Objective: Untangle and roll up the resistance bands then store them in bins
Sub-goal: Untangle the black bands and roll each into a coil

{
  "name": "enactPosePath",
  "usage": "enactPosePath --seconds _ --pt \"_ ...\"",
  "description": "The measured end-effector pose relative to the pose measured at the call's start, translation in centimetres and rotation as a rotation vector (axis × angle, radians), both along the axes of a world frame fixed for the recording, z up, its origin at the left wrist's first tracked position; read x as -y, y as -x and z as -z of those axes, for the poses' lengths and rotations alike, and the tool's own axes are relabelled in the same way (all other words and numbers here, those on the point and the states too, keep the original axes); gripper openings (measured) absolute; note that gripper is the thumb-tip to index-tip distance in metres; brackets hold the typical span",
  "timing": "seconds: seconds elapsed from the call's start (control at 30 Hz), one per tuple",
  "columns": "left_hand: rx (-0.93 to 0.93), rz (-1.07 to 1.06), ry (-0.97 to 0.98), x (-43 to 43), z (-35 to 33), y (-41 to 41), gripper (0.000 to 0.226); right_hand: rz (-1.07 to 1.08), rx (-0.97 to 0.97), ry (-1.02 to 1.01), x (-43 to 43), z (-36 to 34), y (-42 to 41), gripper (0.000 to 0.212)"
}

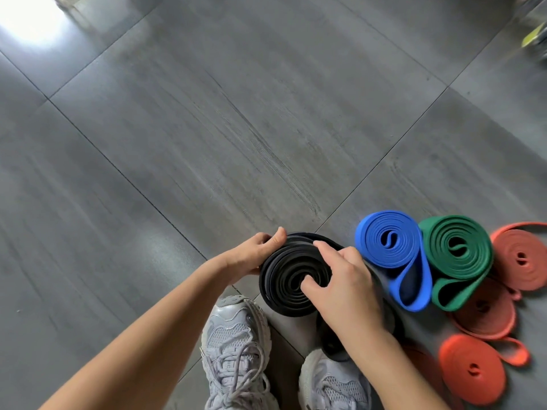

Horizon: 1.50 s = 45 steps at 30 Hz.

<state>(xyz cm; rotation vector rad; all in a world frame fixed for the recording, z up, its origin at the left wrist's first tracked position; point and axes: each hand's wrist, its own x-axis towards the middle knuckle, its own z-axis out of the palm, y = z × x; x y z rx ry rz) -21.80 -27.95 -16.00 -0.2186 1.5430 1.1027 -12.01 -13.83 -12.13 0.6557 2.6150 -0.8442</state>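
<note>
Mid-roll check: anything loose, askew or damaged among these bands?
Nothing looks damaged. The black roll, held by the left hand and right hand, has uneven, gapped outer coils. The blue roll and green roll end in slack loops, and the nearest orange roll trails a loose tail. No bin is in view.

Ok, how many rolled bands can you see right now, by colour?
black band: 1, held by left hand and right hand
blue band: 1
green band: 1
orange bands: 3
Total: 6 plainly seen; the right forearm may hide more.
</note>
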Motion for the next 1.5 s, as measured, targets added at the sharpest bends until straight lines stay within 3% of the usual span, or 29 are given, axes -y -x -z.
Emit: enactPosePath --seconds 0.1,0.27,0.3,0.4,0.43,0.57,0.77,0.9,1.03,1.27,1.4,1.5 --pt "0.029 0.016 -0.051 0.2 0.0 0.0 0.079 0.007 -0.010 -0.013 -0.2 0.1 -0.1 0.061" --pt "0.039 -0.070 -0.107 0.3 0.3 -0.3 0.082 0.020 0.034 -0.019 -0.8 0.5 0.2 0.061" --pt "0.040 -0.114 -0.109 0.5 0.4 -0.3 0.091 0.012 0.056 -0.018 -0.9 0.5 0.4 0.062" --pt "0.070 -0.099 -0.082 0.5 0.3 -0.4 0.150 -0.004 0.108 0.011 -1.2 0.8 1.2 0.061" --pt "0.054 -0.047 -0.061 0.3 0.2 -0.6 0.151 -0.014 0.128 0.021 -1.4 0.8 1.5 0.061" --pt "-0.103 0.049 0.039 -0.3 0.0 -1.3 0.135 -0.178 0.240 0.066 -3.6 0.0 2.4 0.067" --pt "-0.425 0.281 0.030 -1.0 -0.9 -2.9 0.117 -0.574 0.164 0.106 -6.7 -0.4 6.2 0.116" --pt "-0.546 0.355 0.004 -0.7 -1.0 -3.4 0.119 -0.766 0.361 0.199 -6.3 1.4 6.9 0.132" --pt "-0.504 0.193 0.013 0.3 -1.3 -3.4 0.109 -0.619 0.555 0.394 -6.8 2.4 6.1 0.128" --pt "-0.636 0.096 -0.072 2.0 -3.6 -2.6 0.083 -0.486 0.514 0.525 -7.1 2.7 4.6 0.120" --pt "-0.644 -0.094 -0.138 2.2 -5.7 -1.9 0.082 -0.185 0.353 1.055 -7.4 1.9 3.3 0.106" --pt "-0.625 -0.220 -0.206 1.7 -6.3 -1.3 0.084 -0.036 0.225 1.306 -7.0 2.0 2.3 0.114"
